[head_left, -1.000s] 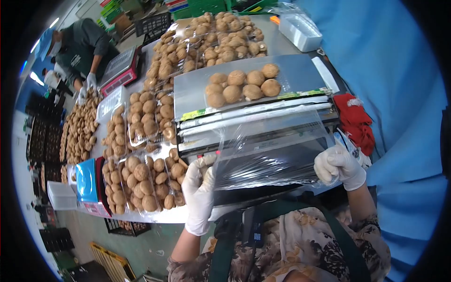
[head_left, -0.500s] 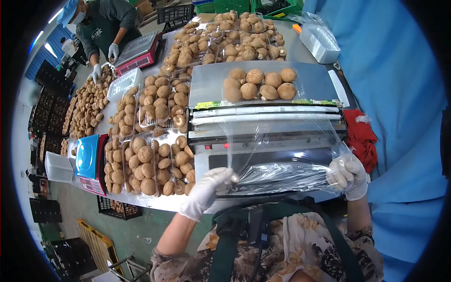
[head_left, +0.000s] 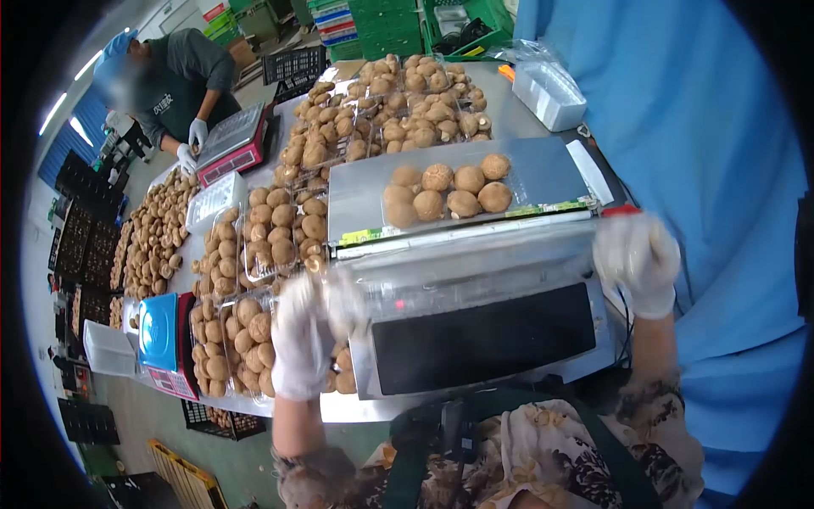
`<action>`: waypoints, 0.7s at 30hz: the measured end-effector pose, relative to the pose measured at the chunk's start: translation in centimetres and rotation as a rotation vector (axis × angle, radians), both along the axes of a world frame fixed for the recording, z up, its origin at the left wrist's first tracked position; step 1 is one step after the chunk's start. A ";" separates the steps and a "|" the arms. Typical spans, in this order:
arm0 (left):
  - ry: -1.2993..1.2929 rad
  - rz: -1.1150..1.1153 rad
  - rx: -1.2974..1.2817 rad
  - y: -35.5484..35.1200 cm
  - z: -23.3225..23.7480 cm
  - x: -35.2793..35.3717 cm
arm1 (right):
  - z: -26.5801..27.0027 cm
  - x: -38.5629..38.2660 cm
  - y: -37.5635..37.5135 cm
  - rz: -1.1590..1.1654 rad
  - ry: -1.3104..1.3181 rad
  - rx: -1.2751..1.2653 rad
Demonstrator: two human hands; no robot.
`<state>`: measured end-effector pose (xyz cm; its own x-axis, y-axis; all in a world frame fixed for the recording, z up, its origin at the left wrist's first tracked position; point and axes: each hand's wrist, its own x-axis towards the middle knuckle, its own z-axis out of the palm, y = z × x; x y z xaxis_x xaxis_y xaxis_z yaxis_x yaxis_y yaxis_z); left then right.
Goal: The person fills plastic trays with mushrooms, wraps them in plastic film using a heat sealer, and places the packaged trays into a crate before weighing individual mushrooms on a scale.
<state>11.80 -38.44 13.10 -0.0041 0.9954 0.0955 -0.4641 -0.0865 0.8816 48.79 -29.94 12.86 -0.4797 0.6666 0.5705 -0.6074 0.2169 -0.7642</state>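
Both my gloved hands are at the front of the film wrapping machine, its dark plate now uncovered. Clear cling film stretches between them, close to the white film roll. My left hand, blurred, closes on the film's left side, over the machine's left edge. At the right end, my right hand has its fingers curled on the other side of the film. On the machine's raised grey top sits a clear tray of mushrooms, several brown caps in two rows.
Filled mushroom trays crowd the table left of and behind the machine. Scales stand farther left, and empty clear trays at back right. A co-worker in gloves works beside another scale. A blue curtain hangs at right.
Both hands have moved up and away from me, the left also leftward, carrying the film off the dark plate towards the roll. The view has shifted and tilted slightly.
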 end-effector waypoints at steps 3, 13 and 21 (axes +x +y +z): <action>0.138 0.172 0.139 9.8 2.5 1.2 | 1.7 -1.9 7.0 -0.294 -0.120 0.082; 0.912 -0.218 0.225 26.9 -8.7 -2.4 | -7.8 -6.2 21.8 -0.352 -0.710 0.122; 1.341 -0.182 0.301 26.6 -9.1 -1.0 | -8.4 -6.8 21.7 -0.368 -1.029 -0.037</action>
